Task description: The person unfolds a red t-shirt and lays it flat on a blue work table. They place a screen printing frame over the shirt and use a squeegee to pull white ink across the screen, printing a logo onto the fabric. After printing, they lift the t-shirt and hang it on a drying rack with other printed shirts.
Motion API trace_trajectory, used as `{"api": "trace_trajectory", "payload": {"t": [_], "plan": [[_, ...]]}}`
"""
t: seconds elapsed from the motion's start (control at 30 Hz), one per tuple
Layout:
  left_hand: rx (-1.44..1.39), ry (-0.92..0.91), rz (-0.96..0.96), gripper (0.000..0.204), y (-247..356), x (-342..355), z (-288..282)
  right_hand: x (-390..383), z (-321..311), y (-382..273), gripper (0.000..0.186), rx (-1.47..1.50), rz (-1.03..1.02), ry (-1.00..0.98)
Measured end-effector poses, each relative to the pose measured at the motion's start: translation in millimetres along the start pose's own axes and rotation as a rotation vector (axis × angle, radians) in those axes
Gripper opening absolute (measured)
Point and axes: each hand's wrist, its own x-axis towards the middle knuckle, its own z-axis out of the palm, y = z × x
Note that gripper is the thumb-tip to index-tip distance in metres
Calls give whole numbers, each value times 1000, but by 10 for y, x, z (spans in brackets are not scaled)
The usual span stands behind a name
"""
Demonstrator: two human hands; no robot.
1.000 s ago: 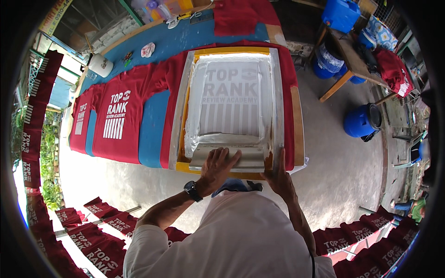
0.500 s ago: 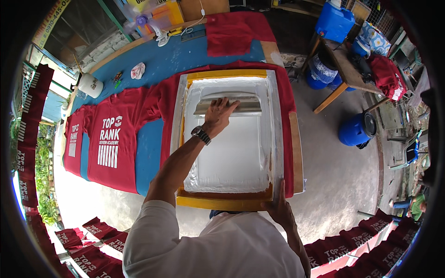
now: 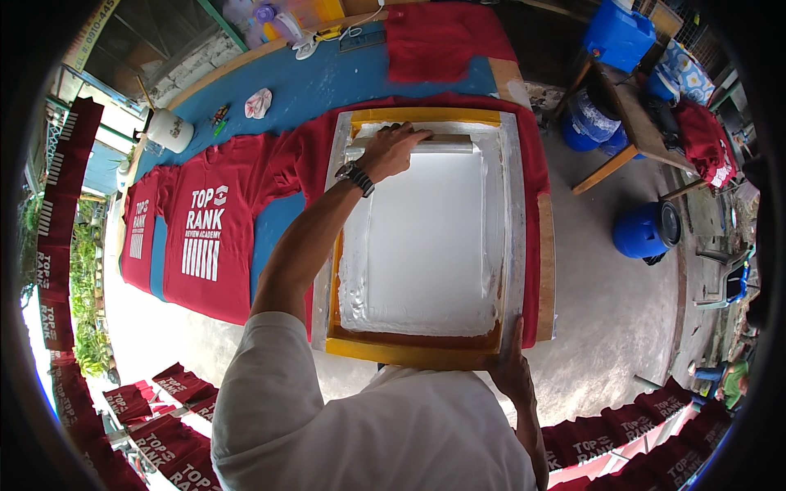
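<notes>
My left hand (image 3: pixel 391 153), with a dark watch on its wrist, is closed over a silvery squeegee (image 3: pixel 449 144) near the far end of a screen-printing frame. The squeegee lies crosswise on the screen mesh (image 3: pixel 426 254), which is coated in white ink with thicker ridges along its sides. Yellow and brown tape lines the screen frame (image 3: pixel 409 354). At the frame's near right corner, my right hand (image 3: pixel 513 378) grips the edge, its fingers partly hidden. Beneath the frame lies a dark red shirt (image 3: pixel 530 155), mostly covered.
Printed red shirts (image 3: pixel 217 176) lie to the left on the blue table (image 3: pixel 319 86). A folded red cloth (image 3: pixel 434 41), a white tub (image 3: pixel 169 131) and a crumpled rag (image 3: pixel 258 103) sit farther back. A blue barrel (image 3: pixel 643 231) and a wooden table (image 3: pixel 610 168) stand at right.
My left hand has pushed the squeegee away from me to the far end of the screen, baring more white mesh behind it. My right hand stays at the frame's corner. The view has shifted slightly.
</notes>
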Motion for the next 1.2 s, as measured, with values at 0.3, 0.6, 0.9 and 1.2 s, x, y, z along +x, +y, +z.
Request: {"api": "trace_trajectory", "payload": {"t": [0.3,0.6,0.9,1.2], "plan": [[-32,129,17,67,366,-813,324,-130,100,193,123,23,-131,30],[-162,139,-3,70,2110,-3023,248,-275,125,369,117,44,-206,54],[-214,-71,-119,61,2145,-2914,-111,-306,54,376,119,71,-163,38],[58,206,77,65,817,-599,58,-204,62,328,119,88,-184,62]]}}
